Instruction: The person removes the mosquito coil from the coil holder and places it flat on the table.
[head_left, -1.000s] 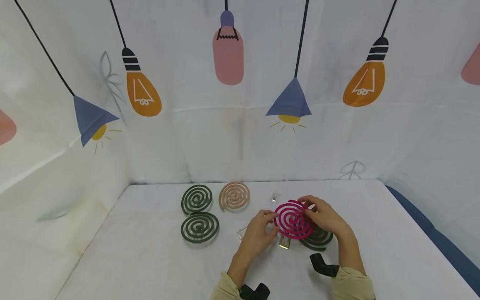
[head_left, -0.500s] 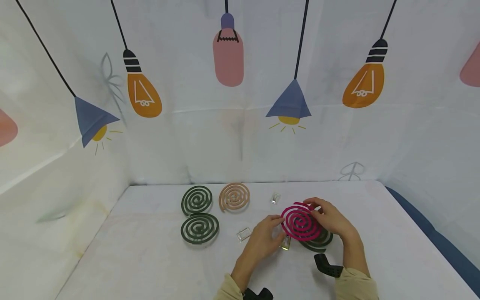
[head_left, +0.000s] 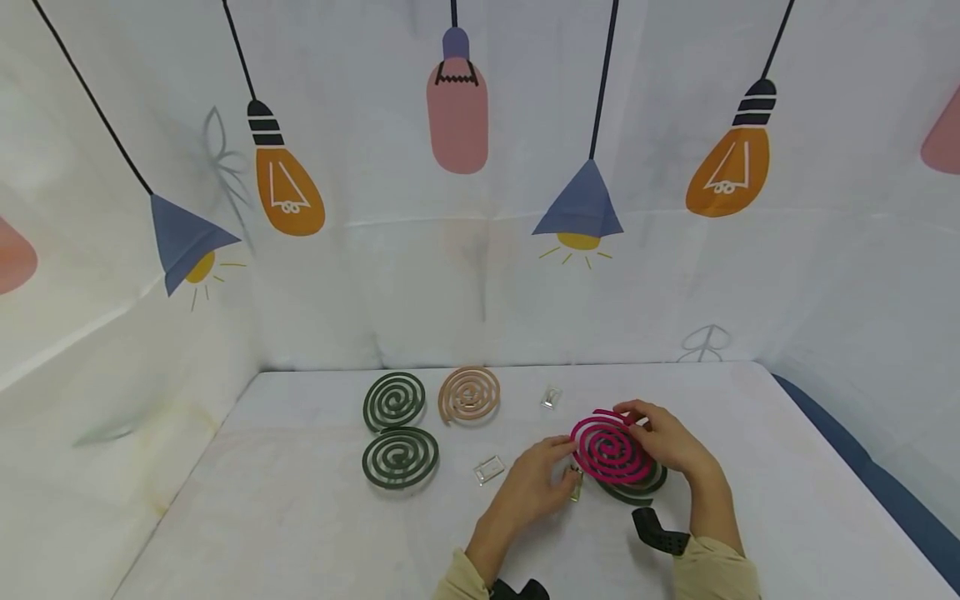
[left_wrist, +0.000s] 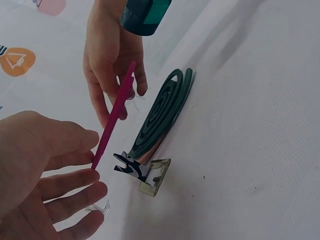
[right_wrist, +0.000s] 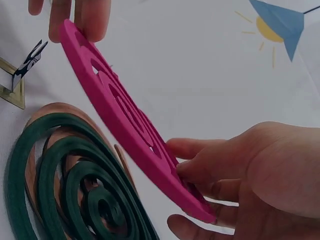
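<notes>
A pink mosquito coil is held tilted above the table between both hands. My right hand pinches its far right edge, thumb on one face and fingers behind. At the opposite edge, the thumb and fingertips of my left hand pinch the rim. Below it lies a green mosquito coil, partly covered in the head view, with a brown coil under it. A small metal coil stand with an upright bent tab sits beside these coils, close to my left hand.
Two green coils lie on the left of the white table, near a tan coil. Flat metal stands rest separately: one stand left of my left hand, another stand farther back. A printed cloth wall rises behind.
Both hands have moved the pink coil to the right and slightly nearer, so it covers more of the green coil below. The stand left of my left hand is now fully visible.
</notes>
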